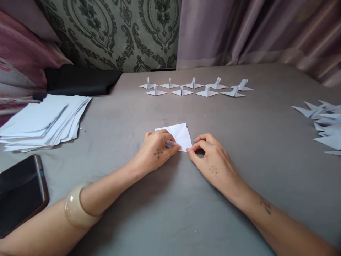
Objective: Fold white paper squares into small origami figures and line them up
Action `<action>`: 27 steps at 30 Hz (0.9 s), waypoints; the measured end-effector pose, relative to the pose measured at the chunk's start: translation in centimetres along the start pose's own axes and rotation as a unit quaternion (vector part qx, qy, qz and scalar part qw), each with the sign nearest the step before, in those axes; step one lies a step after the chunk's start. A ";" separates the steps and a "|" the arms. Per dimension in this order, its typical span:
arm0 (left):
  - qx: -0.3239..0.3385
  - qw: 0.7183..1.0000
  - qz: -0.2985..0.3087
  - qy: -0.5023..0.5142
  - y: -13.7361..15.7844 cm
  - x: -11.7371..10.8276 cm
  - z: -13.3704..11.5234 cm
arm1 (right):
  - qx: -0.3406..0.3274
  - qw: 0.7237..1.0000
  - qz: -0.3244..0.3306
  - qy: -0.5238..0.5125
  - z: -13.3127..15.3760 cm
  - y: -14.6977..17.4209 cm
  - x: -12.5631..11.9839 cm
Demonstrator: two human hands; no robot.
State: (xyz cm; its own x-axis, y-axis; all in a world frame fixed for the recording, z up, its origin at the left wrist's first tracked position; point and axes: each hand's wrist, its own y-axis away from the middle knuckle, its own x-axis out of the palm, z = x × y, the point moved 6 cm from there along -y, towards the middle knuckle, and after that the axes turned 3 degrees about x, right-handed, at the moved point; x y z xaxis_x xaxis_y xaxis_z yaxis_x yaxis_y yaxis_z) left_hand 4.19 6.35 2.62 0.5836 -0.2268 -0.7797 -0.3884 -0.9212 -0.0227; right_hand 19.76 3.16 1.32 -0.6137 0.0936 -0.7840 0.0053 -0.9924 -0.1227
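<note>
A small creased sheet of white paper (182,134) lies in the middle of the grey cloth surface. My left hand (160,147) is closed on its left side, with a folded-over edge of the paper under the fingers. At the sheet's lower right corner, my right hand (211,156) pinches the paper between thumb and forefinger. The paper's left part is hidden behind my left fingers. Beyond both hands stand two rows of folded white paper birds (207,91).
A stack of white paper sheets (39,122) sits at the left, with a black phone (22,193) nearer me. Behind the stack lies a black cloth or bag (80,80). More folded paper pieces (330,124) are heaped at the right edge. Curtains (210,32) hang behind.
</note>
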 end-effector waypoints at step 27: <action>0.057 0.996 0.021 -0.066 -0.5 0.4 1.0 | -0.119 0.988 0.030 -0.091 1.8 0.6 -0.2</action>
State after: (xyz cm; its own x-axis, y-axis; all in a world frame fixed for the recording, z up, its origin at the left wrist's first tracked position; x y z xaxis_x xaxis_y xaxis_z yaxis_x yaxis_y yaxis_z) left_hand 3.92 7.04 1.70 0.4702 -0.2135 -0.8563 -0.4929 -0.8684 -0.0541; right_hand 18.43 2.41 2.51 -0.7389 -0.0018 -0.6738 0.2182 -0.9467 -0.2368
